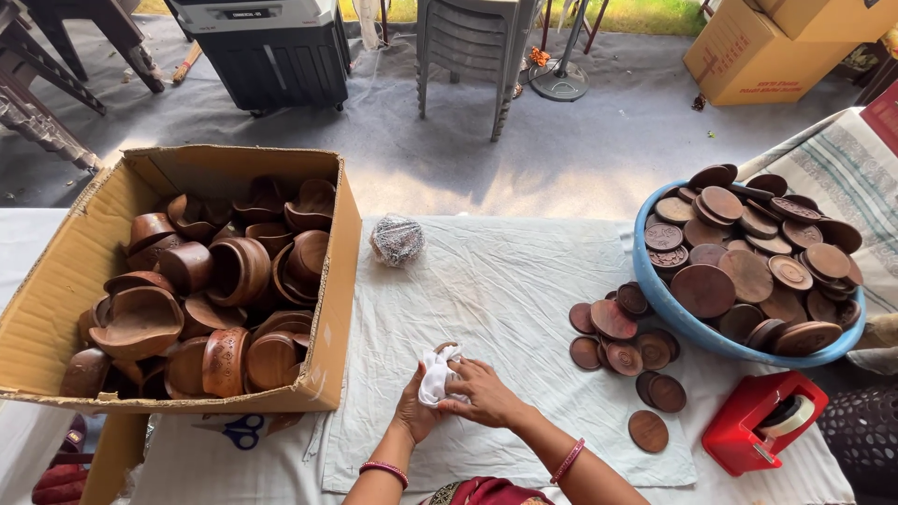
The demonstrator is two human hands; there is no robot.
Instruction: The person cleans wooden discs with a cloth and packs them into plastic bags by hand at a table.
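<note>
Near the table's front edge, left hand [414,409] and right hand [484,393] meet, clamped together around a white cloth [436,376]; it looks soft, light, easily bunched anywhere.

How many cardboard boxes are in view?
3: an open box of brown bowls on the table, left; a closed box on the floor, top right; another beside it, cut by the frame. Others may be hidden.
</note>
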